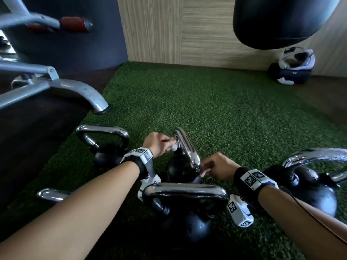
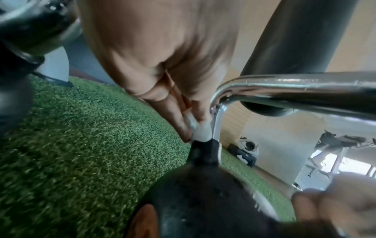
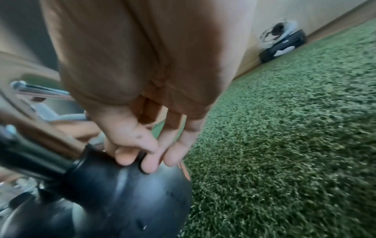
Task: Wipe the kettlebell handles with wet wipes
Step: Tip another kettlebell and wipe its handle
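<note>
pinching a small white wet wipe [image 1: 173,147] between fingers and thumb, the left hand [image 1: 156,143] presses it against the far leg of a chrome handle [image 1: 187,147], right where that leg meets the black collar of the middle kettlebell [image 1: 180,171]; the left wrist view shows the wipe [image 2: 200,130] bunched against the metal just above the collar, with the fingertips [image 2: 181,127] closed around it. the right hand [image 1: 216,168] sits at the near leg of the same handle, its fingers [image 3: 150,162] curled down together onto the round black body beside the collar, the tips touching it; whether they hold anything cannot be told from the pictures. this kettlebell stands on the green turf mat [image 1: 225,113], near the mat's front edge and roughly midway between its left and right edges, its handle running away from the person. another kettlebell [image 1: 180,218] stands closest to the person, just in front of the middle one, its handle crosswise. a third kettlebell [image 1: 105,145] stands towards the mat's left edge, beside the left wrist, and a fourth kettlebell [image 1: 309,186] towards the right edge, behind the right wrist. a silver machine frame [image 1: 56,89] has its foot at the mat's left edge. a black punching bag [image 1: 277,21] hangs over the far right corner, and a dark and white bundle of gear [image 1: 293,68] lies below it against the wooden wall.
</note>
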